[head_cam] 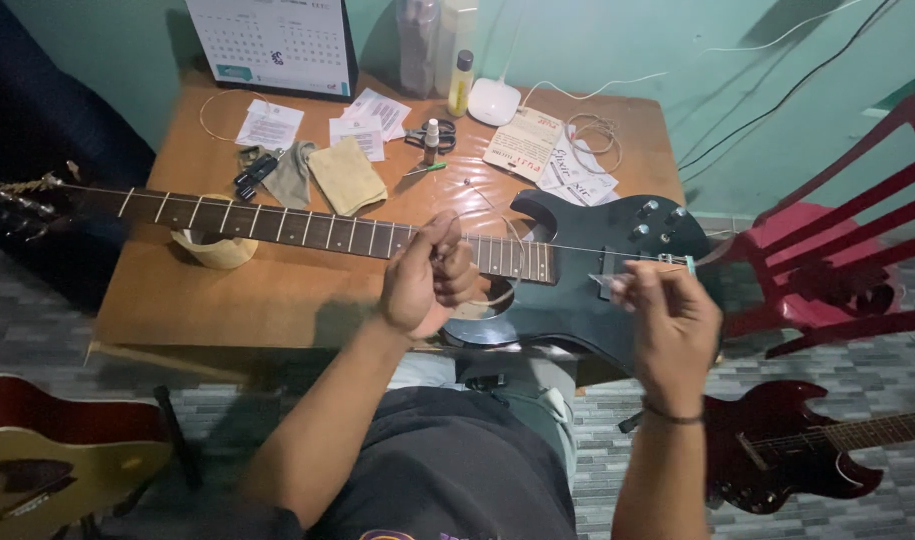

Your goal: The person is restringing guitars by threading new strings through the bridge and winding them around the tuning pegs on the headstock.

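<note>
Black guitar [588,265] lay flat across the bench [278,300], neck resting on a support. Left hand [428,275] was closed on a thin string [568,247] above the fretboard; right hand [673,320] pinched it near the bridge. The string appeared springy, slippery and sharp-ended, best held near its ends.

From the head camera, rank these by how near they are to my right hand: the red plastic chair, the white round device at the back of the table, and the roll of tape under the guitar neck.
Measured from the right hand:
1. Red plastic chair, just to its right.
2. White round device, up at the table's back edge.
3. Tan roll of tape, far left under the black electric guitar neck.
</note>
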